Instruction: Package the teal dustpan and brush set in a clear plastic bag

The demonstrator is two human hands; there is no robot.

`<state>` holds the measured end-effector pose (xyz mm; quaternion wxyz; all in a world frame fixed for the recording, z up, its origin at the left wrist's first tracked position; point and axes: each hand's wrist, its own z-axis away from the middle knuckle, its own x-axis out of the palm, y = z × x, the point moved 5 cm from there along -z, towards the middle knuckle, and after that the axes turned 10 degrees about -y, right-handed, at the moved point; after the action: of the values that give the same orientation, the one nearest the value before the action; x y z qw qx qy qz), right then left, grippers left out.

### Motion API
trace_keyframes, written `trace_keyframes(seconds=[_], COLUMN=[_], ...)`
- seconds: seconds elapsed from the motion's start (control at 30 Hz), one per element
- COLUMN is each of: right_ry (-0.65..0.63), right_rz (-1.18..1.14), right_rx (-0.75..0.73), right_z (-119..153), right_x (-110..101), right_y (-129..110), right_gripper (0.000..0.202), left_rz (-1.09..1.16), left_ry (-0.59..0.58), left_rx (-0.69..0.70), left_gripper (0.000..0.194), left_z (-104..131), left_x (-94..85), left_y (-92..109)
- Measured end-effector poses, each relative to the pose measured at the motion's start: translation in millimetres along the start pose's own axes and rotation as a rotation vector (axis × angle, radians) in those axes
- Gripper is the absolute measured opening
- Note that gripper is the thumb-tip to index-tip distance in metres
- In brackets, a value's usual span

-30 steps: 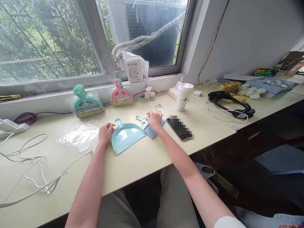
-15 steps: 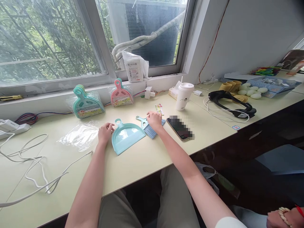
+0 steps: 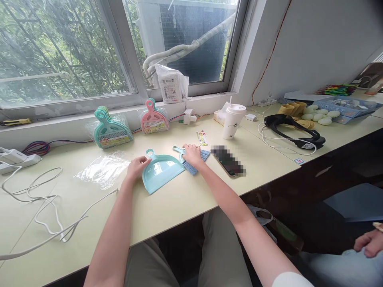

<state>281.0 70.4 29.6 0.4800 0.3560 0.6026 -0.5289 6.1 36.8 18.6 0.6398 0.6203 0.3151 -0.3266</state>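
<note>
Centre frame, on the cream desk [image 3: 179, 199]: left hand [image 3: 136, 166] is resting against the left edge of a light-blue mini dustpan [image 3: 160, 172], fingers curled, not gripping. Right hand [image 3: 191, 154] is lying palm-down over the blue hand brush [image 3: 191, 161], just beside the pan. Phone [image 3: 228, 161] is lying right of them.

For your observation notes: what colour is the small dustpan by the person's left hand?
Light turquoise dustpan, clearest in the head view.

Right hand [image 3: 192, 154] now lower on the brush [image 3: 191, 160]; co-worker's hand [image 3: 368, 242] newly at bottom right.
</note>
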Motion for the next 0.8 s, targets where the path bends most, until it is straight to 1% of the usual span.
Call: trace_keyframes(seconds=[0.13, 0.3, 0.43, 0.47, 0.57, 0.6, 0.63, 0.73, 0.77, 0.8], right_ry=[0.033, 0.171, 0.119, 0.122, 0.201, 0.195, 0.148, -0.116, -0.168, -0.181], right_rz=[-0.040, -0.207, -0.392, -0.403, -0.391, -0.404, -0.428, -0.467, -0.446, -0.413], right_rx=[0.028, 0.015, -0.018, -0.021, -0.015, -0.021, -0.043, -0.163, -0.193, -0.209], right_z=[1, -1, -2, -2, 1, 1, 1, 1, 2, 3], right_x=[-8, -22, -22, -23, -31, -33, -32, -22, -18, -15], right_y=[3, 12, 11, 10, 9, 10, 9, 1, -3, -6], right_gripper=[0.040, 0.038, 0.038, 0.038, 0.037, 0.038, 0.039, 0.039, 0.037, 0.035], left_rz=[-0.026, -0.044, -0.044, -0.050, -0.073, -0.081, -0.091, -0.142, -0.163, -0.182], left_ry=[0.004, 0.027, -0.007, -0.013, -0.008, -0.001, 0.009, 0.057, 0.076, 0.098], left_rx=[0.018, 0.014, -0.022, -0.033, -0.056, -0.059, -0.065, -0.104, -0.117, -0.125], left_gripper=[0.040, 0.036, 0.030, 0.029, 0.027, 0.026, 0.025, 0.024, 0.024, 0.024], left_z=[2, 3, 1, 1, 0, 0, 0, 1, 1, 2], left_x=[0.1, 0.0, 1.6, 1.7, 1.4, 1.3, 1.2, 1.2, 1.4, 1.9], left_y=[4, 5, 5, 6, 7, 7, 7, 9, 11, 14])
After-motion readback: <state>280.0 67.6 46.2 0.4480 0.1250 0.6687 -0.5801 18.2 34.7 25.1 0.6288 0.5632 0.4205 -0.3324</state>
